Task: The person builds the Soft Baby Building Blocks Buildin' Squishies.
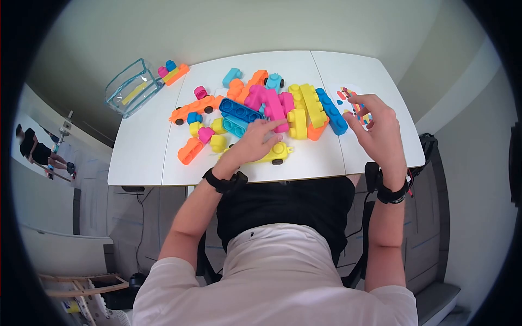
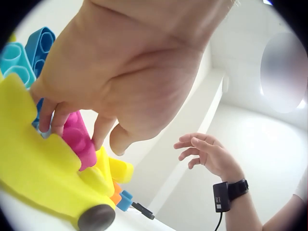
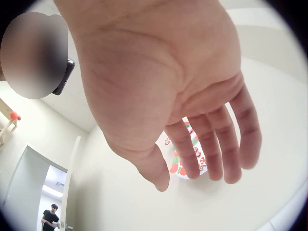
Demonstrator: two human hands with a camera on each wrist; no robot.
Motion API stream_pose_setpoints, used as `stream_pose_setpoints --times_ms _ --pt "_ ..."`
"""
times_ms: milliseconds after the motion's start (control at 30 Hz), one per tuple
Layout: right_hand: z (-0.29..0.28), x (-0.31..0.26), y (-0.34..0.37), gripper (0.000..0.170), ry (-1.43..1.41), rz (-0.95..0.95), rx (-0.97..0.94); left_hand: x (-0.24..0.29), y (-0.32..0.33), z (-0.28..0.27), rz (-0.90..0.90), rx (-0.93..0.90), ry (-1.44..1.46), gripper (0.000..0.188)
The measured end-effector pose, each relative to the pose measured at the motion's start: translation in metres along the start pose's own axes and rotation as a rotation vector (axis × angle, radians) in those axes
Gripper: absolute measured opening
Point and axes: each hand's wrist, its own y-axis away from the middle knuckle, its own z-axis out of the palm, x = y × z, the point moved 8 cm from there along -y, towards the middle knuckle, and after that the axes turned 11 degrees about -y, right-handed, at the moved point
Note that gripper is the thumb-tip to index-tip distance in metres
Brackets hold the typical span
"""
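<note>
My left hand (image 1: 253, 144) reaches over a pile of big building blocks. Its index finger points toward a pink block (image 1: 274, 111), the fingertip right at its lower end. Under the palm is a yellow toy car (image 1: 272, 156), partly hidden by the hand. In the left wrist view, fingers bend down behind the yellow car (image 2: 38, 163), close by the pink block (image 2: 79, 140). My right hand (image 1: 378, 130) hovers over the table's right part with nothing in it, fingers spread and slightly bent. A flat piece with colourful printed shapes (image 1: 360, 111) shows beyond its fingers.
Yellow blocks (image 1: 311, 106), a long blue block (image 1: 331, 111) and an orange car (image 1: 197, 108) lie about the pile. A clear zip bag (image 1: 128, 89) stands at the table's left edge, beside a small block stack (image 1: 175, 73). Another person (image 1: 35, 144) appears far left.
</note>
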Motion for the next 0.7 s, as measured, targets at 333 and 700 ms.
stream_pose_setpoints --times_ms 333,700 --pt "0.052 -0.02 0.011 0.053 -0.218 -0.168 -0.173 0.062 0.025 -0.109 0.106 0.247 0.136 0.013" --pt "0.124 -0.02 0.025 0.056 -0.292 -0.171 -0.442 0.06 0.044 -0.128 0.067 0.049 0.125 0.044"
